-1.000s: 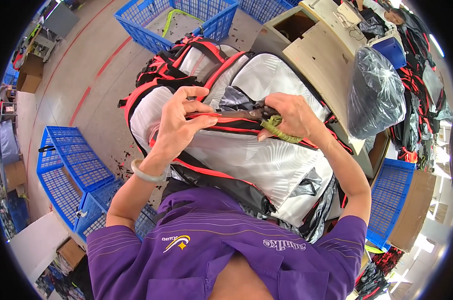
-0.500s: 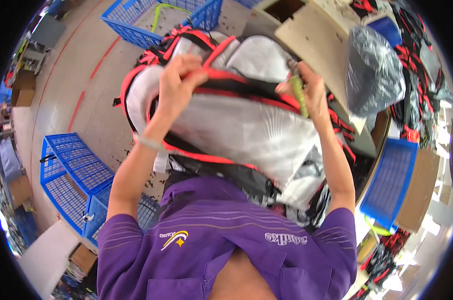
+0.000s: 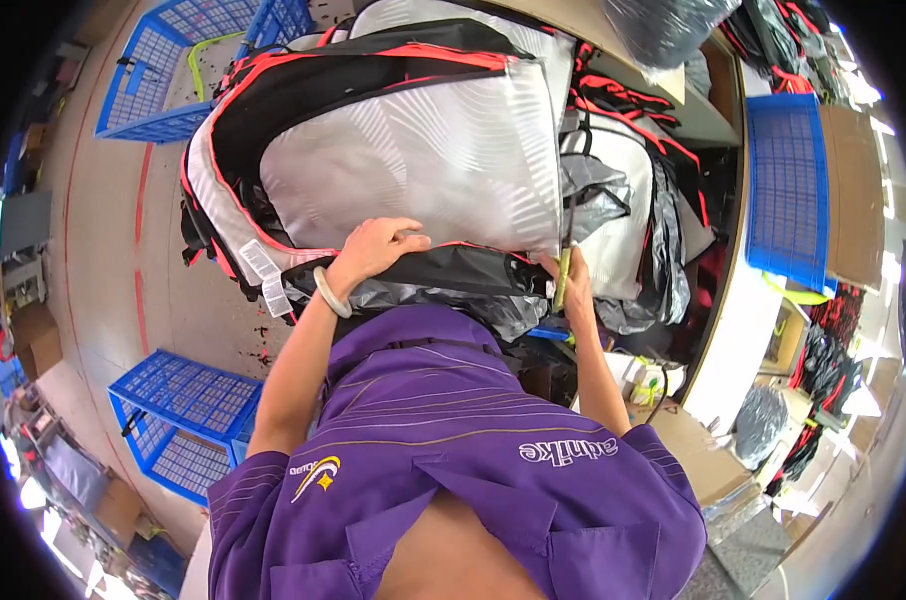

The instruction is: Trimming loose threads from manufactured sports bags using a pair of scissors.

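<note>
A large bag [image 3: 403, 170] with light grey patterned panels, black sides and bright red piping lies open in front of me. My left hand [image 3: 378, 248] rests on its near black edge, fingers stretched and slightly apart. A white label [image 3: 264, 272] hangs from the bag to the left of that hand. By the near right corner, my right hand [image 3: 576, 285] is closed around a slim hand tool [image 3: 562, 275] with a yellow-green wrapped handle. The tool's working end is too small to make out against the dark corner of the bag.
Beyond the bag at the left stands a blue plastic crate [image 3: 158, 75]; another blue crate [image 3: 188, 400] is nearer, at my left. A blue crate [image 3: 788, 190] stands at right beside cardboard [image 3: 853, 200]. More grey and red bag pieces [image 3: 623, 200] lie right of the bag.
Both hands have come nearer to my body, from the far edge of the bag's opening to its near edge. The view has shifted, and more of the grey panel shows. The tool stays in my right hand.
</note>
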A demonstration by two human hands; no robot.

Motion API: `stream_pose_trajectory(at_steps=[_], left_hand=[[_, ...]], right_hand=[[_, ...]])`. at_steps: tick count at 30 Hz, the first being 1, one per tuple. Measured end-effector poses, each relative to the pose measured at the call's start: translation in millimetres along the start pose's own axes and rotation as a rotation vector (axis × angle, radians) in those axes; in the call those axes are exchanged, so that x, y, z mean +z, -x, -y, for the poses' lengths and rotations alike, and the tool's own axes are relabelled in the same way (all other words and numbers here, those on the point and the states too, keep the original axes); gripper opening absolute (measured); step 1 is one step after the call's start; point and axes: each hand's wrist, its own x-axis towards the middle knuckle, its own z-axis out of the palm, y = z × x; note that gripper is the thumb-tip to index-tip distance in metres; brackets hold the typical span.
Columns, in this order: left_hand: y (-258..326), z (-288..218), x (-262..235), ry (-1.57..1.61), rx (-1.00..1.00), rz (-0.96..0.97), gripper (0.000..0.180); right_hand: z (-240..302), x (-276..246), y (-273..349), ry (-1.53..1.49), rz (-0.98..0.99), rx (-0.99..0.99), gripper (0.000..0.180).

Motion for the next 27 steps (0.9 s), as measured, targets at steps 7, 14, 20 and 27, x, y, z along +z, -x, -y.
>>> stream_pose_trajectory(at_steps=[7, 14, 20, 27], left_hand=[[21, -34, 2, -0.130, 0.303, 0.110, 0.024], [135, -111, -79, 0.130, 0.246, -0.180, 0.016], [131, -96, -82, 0.413, 0.237, -0.439, 0.017], [51, -29, -50, 0.525, 0.442, -0.687, 0.014]], right_hand=[[88, 3, 23, -0.453, -0.013, -0.019, 0.029], [221, 22, 33, -0.876, 0.038, -0.289, 0.040], [258, 36, 13, -0.554, 0.210, -0.499, 0.048], [249, 91, -23, -0.787, 0.122, -0.403, 0.047]])
